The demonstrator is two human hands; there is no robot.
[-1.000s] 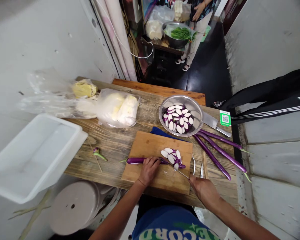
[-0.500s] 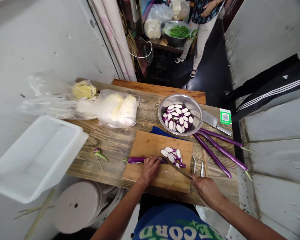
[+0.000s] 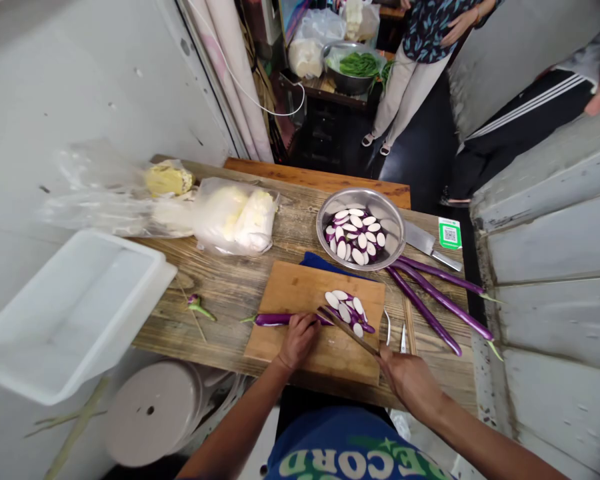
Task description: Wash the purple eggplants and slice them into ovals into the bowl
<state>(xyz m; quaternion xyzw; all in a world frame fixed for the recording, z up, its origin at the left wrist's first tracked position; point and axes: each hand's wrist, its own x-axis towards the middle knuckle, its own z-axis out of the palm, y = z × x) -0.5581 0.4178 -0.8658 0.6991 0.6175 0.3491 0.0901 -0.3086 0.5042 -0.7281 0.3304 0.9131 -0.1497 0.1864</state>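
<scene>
My left hand (image 3: 297,340) is closed on a long purple eggplant (image 3: 273,320) lying across the wooden cutting board (image 3: 290,293). My right hand (image 3: 405,377) grips a knife (image 3: 347,331) whose blade slants onto the eggplant's cut end, right beside my left fingers. A small pile of white-and-purple eggplant slices (image 3: 346,310) lies on the board just right of the blade.
A steel bowl (image 3: 393,230) of slices stands behind the board. Three whole eggplants (image 3: 440,300) and a cleaver (image 3: 427,243) lie at the right. Bagged food (image 3: 235,217) and a white tub (image 3: 70,313) sit left. Two people (image 3: 415,60) stand beyond the table.
The knife has worked leftward along the eggplant and the slice pile has grown slightly. The people behind have shifted; the dark striped sleeve at right has lifted up.
</scene>
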